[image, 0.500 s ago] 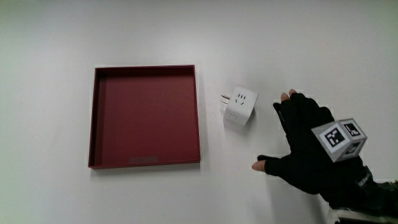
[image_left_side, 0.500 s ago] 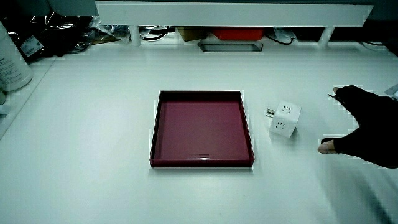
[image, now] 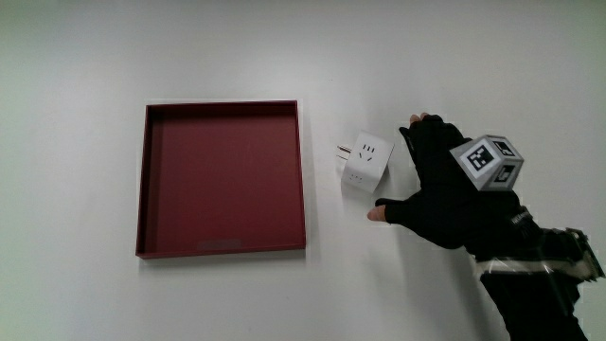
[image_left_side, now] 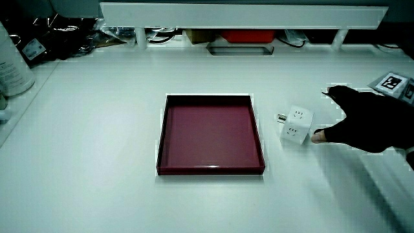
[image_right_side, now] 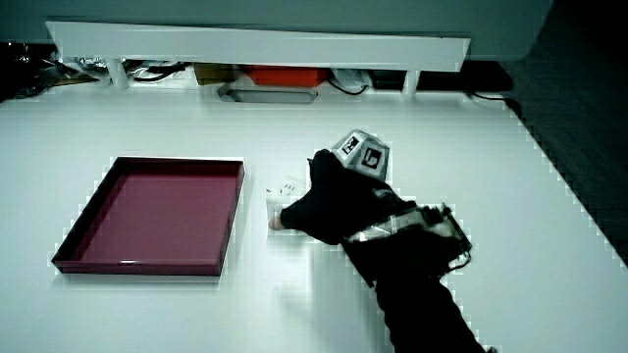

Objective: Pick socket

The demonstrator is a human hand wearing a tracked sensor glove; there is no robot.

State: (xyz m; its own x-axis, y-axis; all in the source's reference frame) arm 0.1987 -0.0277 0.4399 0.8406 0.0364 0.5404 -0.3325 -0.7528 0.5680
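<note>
A white cube socket (image: 365, 163) with metal plug prongs lies on the white table beside the dark red tray (image: 223, 248); it also shows in both side views (image_left_side: 297, 124) (image_right_side: 286, 190), partly hidden by the glove in one of them. The gloved hand (image: 424, 186) rests just beside the socket, fingers spread and holding nothing, thumb tip close to the socket's near corner. A patterned cube (image: 488, 162) sits on the back of the hand. The hand (image_left_side: 362, 120) appears in both side views (image_right_side: 339, 201).
The tray (image_left_side: 210, 169) is shallow, square and holds nothing. A low white partition (image_left_side: 242, 13) with cables and a red item under it runs along the table's edge farthest from the person. A white container (image_left_side: 13, 65) stands at the table's corner.
The hand has moved toward the socket and now sits right beside it, still spread. The socket and tray have not moved.
</note>
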